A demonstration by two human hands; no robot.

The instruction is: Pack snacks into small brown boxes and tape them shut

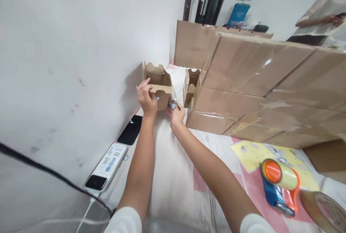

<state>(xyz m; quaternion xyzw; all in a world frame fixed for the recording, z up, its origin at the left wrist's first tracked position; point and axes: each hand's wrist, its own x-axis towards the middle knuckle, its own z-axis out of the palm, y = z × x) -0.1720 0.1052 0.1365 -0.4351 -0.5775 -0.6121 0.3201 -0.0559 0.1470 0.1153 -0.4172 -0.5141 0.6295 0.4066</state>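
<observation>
A small cardboard box [162,100] with its top flaps up stands on the cloth by the wall. My left hand [147,98] grips its near left side, with the fingers curled over the flap edge. At the box's right side, my right hand [177,115] is closed on a thin, colourful printed piece [172,101] with a yellow edge and a dark tip; its kind is unclear. Just right of that hand, a second open cardboard piece with notched edges [190,88] sits against the large structure of taped cardboard boxes [238,71].
A white power bank [108,164] with a cable and a black phone [131,130] lie along the wall at left. On the right are a yellow printed sheet [251,153], a tape dispenser [281,182] and a tape roll [323,209]. Another person [324,17] stands beyond the boxes.
</observation>
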